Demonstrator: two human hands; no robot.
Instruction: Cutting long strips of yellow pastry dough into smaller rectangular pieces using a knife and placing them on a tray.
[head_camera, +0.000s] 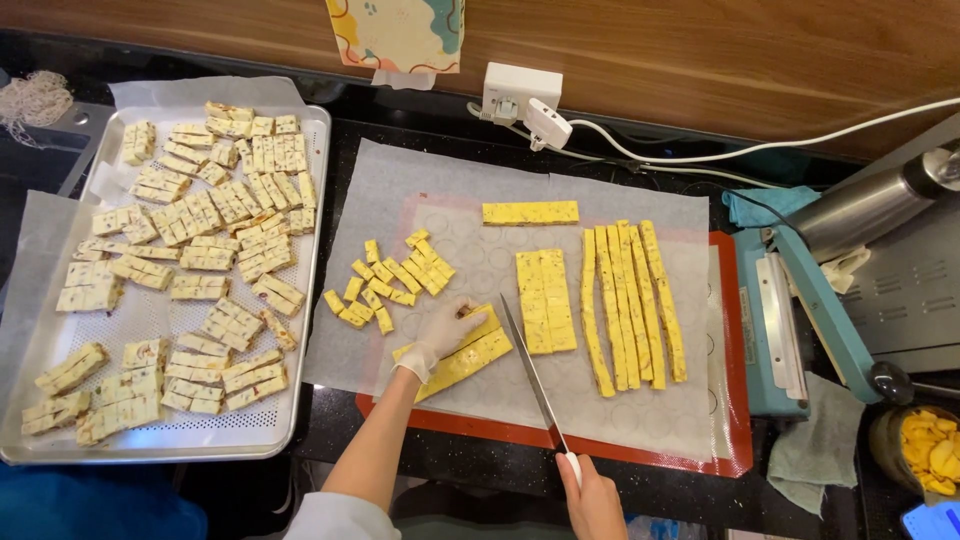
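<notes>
Starting at the far left, a metal tray (308, 300) lined with paper holds heaps of pale cut candy blocks (190, 265). Right of it, on parchment (400, 190) over a red-edged baking mat (735, 400), lies a loose cluster of small yellow pieces (390, 282). Just near of that cluster, my left hand (447, 328), in a thin glove, presses flat with fingers together on a pair of yellow strips (462, 362) lying at a slant. Immediately right of those strips runs the blade of a long knife (530, 375), its tip close to my gloved fingers. My bare right hand (592, 498) is closed around its white handle at the near edge. Farther right sit a yellow slab (546, 301), one strip lying crosswise (530, 212) beyond it, then long uncut strips (632, 300), and a teal heat sealer (790, 330).
</notes>
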